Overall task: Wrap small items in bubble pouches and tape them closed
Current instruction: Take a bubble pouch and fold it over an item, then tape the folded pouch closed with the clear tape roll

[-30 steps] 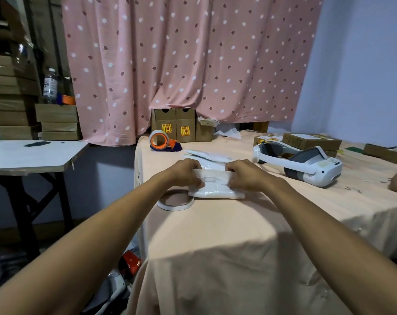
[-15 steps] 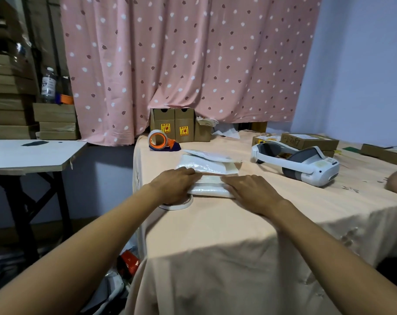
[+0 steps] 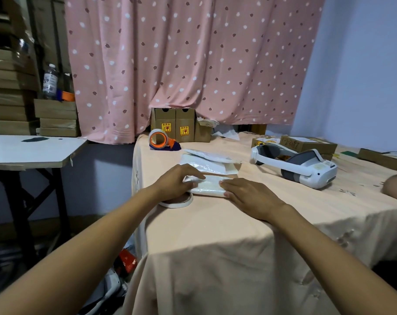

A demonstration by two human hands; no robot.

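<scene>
On the peach-clothed table (image 3: 215,235), the left hand (image 3: 174,184) and right hand (image 3: 249,197) press flat-fingered on the bubble pouch (image 3: 210,187) between them, seemingly light, soft and springy, best pinned at its fold, the tape dispenser (image 3: 161,140) beyond.

Nothing reads clearly. Two boxes (image 3: 185,119) well beyond the fingers (image 3: 191,172) each carry a yellow label (image 3: 166,128) with red print, too small to make out. A flat carton (image 3: 307,144) far right of the fingers bears dark handwritten marks, perhaps digits, illegible. The label on the bottle (image 3: 50,79), far left, is blurred.
</scene>
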